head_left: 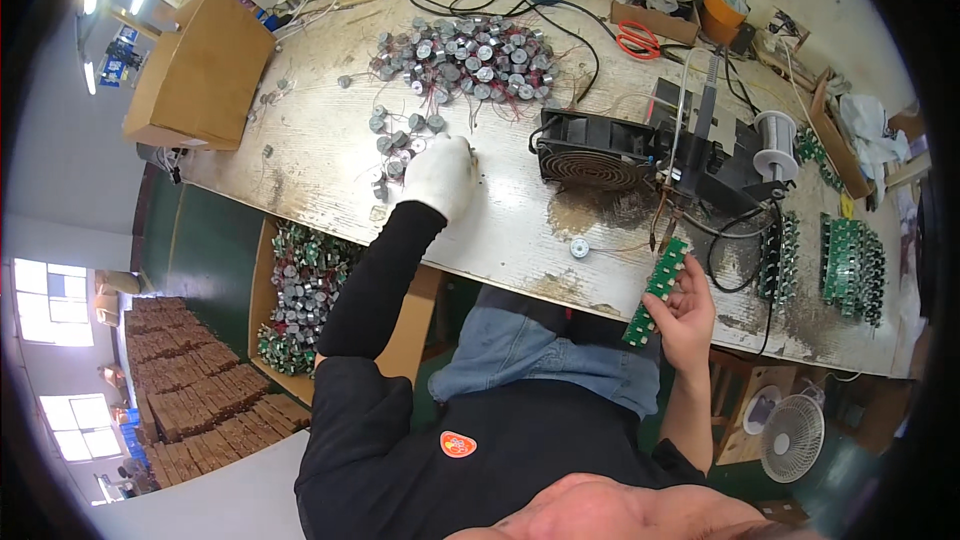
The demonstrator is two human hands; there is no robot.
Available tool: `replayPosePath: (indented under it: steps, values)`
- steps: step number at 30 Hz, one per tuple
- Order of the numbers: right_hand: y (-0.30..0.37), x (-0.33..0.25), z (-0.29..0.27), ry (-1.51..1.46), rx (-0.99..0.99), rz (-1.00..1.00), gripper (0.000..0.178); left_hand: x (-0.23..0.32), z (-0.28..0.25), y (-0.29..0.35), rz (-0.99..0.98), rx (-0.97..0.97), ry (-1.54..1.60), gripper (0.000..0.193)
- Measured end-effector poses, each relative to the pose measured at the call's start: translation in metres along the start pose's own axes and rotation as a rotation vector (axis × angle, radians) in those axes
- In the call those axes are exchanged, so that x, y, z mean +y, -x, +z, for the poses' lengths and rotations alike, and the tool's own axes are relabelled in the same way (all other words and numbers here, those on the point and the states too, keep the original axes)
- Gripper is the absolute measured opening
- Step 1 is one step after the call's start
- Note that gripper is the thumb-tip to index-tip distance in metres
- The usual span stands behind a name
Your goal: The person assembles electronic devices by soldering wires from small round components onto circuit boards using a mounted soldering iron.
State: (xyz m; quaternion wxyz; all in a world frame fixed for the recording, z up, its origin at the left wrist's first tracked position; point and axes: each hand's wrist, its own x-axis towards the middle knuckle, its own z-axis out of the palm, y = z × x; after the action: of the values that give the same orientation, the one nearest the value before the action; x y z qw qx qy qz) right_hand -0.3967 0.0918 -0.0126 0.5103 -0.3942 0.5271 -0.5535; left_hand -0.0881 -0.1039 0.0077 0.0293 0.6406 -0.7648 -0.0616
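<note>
Head: right fingers (697, 285) grip green board (655, 292) at table edge (510, 278); left fingers (455, 146), can't tell.

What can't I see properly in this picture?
All in the head view:
What the left hand grips, if anything: the hand's own back hides it.
Inside the tabletop cardboard box: its sides hide it.
Fine details of the green circuit board in the right hand: too small.

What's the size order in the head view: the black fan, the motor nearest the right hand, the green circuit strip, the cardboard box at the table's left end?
Largest to smallest:
1. Cardboard box
2. Black fan
3. Green circuit strip
4. Motor
The strip, held in the right hand, may look bigger through nearness.
</note>
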Motion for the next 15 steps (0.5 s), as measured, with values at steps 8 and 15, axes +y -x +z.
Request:
replayPosePath:
  steps: [8,15]
  values:
    - [-0.001,-0.001,0.0,0.022,0.035,0.015,0.072,0.051,0.0,0.071,0.117,0.004,0.331,0.016]
    - [-0.003,-0.003,0.001,0.026,0.012,0.011,0.07,0.012,-0.025,0.089,-0.067,0.395,0.492,0.022]
